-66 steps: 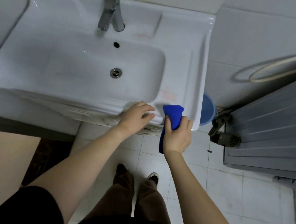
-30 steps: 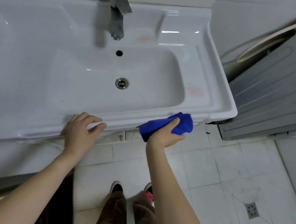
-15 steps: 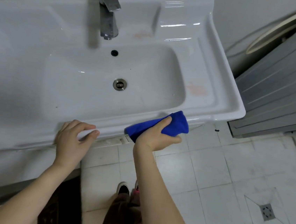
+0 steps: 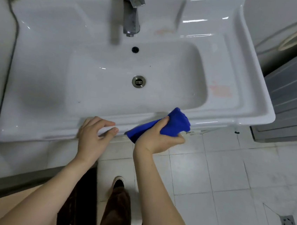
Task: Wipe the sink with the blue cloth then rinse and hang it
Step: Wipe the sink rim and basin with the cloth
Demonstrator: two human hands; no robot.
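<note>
Sink (image 4: 56, 77): white, with a tap (image 4: 131, 9) at the back and a drain (image 4: 138, 81) mid-basin. Cloth (image 4: 170, 127): blue, bunched, pressed against the sink's front rim right of centre. Our right hand (image 4: 157, 139) is closed around it. Our left hand (image 4: 96, 134) curls over the front rim just beside the cloth, holding nothing else.

surface: white sink (image 4: 252, 97) (glossy) | on front rim: blue cloth (image 4: 176, 122)
</note>
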